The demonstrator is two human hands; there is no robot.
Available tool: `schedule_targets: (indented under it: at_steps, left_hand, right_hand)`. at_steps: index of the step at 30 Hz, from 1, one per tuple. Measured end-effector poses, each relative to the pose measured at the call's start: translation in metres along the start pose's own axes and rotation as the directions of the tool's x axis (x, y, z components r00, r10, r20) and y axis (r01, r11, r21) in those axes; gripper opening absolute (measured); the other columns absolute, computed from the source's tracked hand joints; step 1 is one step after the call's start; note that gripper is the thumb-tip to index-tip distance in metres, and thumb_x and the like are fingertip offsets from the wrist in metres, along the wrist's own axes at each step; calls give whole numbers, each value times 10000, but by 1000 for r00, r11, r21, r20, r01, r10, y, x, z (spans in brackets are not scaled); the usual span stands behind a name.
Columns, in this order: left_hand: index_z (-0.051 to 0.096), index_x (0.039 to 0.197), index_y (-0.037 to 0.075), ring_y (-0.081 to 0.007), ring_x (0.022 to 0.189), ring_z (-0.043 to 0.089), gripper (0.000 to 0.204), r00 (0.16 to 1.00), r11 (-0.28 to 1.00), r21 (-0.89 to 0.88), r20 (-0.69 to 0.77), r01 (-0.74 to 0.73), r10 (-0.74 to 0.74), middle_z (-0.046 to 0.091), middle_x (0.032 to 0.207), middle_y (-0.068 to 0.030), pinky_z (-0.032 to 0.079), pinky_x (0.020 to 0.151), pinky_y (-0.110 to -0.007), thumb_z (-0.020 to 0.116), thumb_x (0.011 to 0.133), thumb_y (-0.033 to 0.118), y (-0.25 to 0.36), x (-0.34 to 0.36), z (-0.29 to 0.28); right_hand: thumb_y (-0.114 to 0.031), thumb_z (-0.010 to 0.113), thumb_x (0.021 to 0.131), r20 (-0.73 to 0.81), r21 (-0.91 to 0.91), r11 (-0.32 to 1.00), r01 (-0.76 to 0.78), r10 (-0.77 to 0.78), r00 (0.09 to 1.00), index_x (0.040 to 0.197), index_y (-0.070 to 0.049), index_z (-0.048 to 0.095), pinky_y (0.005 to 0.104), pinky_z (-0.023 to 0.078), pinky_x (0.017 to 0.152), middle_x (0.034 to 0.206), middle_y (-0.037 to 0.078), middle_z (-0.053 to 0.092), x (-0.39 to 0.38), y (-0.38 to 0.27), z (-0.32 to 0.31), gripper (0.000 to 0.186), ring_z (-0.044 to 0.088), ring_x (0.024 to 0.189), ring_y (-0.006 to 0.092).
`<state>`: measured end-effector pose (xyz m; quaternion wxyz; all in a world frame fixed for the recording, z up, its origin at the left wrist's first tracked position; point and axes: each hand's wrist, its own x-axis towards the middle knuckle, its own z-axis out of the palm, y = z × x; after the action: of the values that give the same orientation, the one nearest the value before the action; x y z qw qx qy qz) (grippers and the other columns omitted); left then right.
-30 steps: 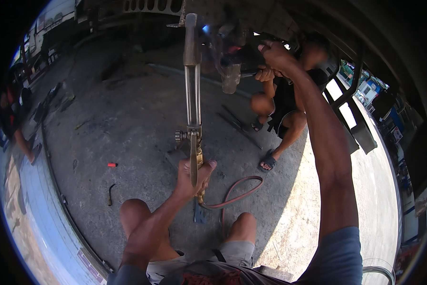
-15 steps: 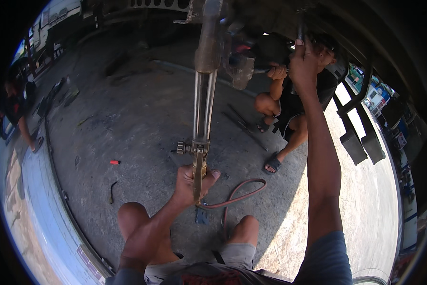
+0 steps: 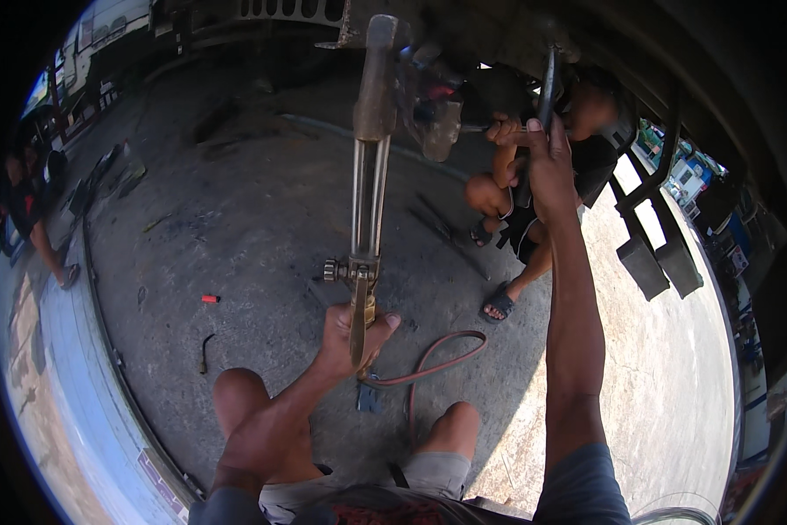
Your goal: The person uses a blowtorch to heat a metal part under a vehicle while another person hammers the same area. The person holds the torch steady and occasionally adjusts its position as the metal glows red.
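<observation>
My left hand (image 3: 345, 337) is wrapped around the handle of a cutting torch (image 3: 372, 192). The torch points upward, its long twin tubes leading to a thick head beside the underside of a vehicle. Just right of that head, a small spot of metal glows red (image 3: 443, 91), with a bluish flame near it. Raised at the right, my right hand (image 3: 551, 166) grips the lower end of a metal rod (image 3: 548, 87) that runs up to the dark underside. A reddish hose (image 3: 433, 354) trails on the floor below the torch.
Facing me squats a co-worker (image 3: 586, 131), a hand (image 3: 505, 129) on a thin handle reaching toward a rusty metal block (image 3: 443, 131). On the concrete lie a red cylinder (image 3: 210, 299) and a bent tool (image 3: 205, 353). Another person (image 3: 35, 210) sits far left.
My right hand has moved down, exposing more of the rod above it. The torch head has shifted slightly lower and left, still in my left hand.
</observation>
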<state>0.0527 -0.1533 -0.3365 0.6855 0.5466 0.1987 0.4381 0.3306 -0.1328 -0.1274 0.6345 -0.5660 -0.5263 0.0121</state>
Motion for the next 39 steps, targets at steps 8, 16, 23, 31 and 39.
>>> schedule_targets:
  at_steps: [8,16,23,31,39]
  left_hand:
    - [581,632,90,-39,443,534,370,997,998,-1,-43,67,-67,561,535,37,395,389,-252,741,965,96,-4,1,-1]
    - [578,642,94,-41,446,539,366,999,1000,21,-44,13,-12,564,537,30,397,393,-253,744,968,106,2,3,-11]
    - [572,641,95,-42,437,527,365,999,1000,-1,-26,29,-29,558,536,26,394,391,-252,737,966,88,4,4,1]
    - [575,648,83,-37,439,523,361,1000,1000,-6,-6,8,-8,562,541,29,397,392,-254,744,966,95,2,-3,2]
    - [593,671,73,-36,466,524,338,1000,1000,26,-20,12,-12,562,556,37,413,412,-252,750,969,110,-3,-6,11]
  right_hand:
    - [-258,501,1115,-99,-64,993,-100,94,991,1299,17,541,251,416,457,627,3,530,5,-5,6,333,542,521,80]
    - [-246,544,1073,-218,-322,917,236,-314,924,1518,-13,446,385,569,729,807,146,685,15,21,46,512,705,731,280]
    - [-331,560,1035,11,-692,705,158,-208,978,1462,-99,577,510,524,957,1082,269,719,37,100,24,486,694,1066,449]
    - [-291,588,1038,-12,-582,810,-70,77,997,1454,-70,590,453,515,820,904,214,706,-40,67,15,471,694,857,358]
    - [-284,578,1047,-153,-330,913,-239,198,968,1420,-63,625,418,507,780,867,213,693,1,95,17,436,692,829,329]
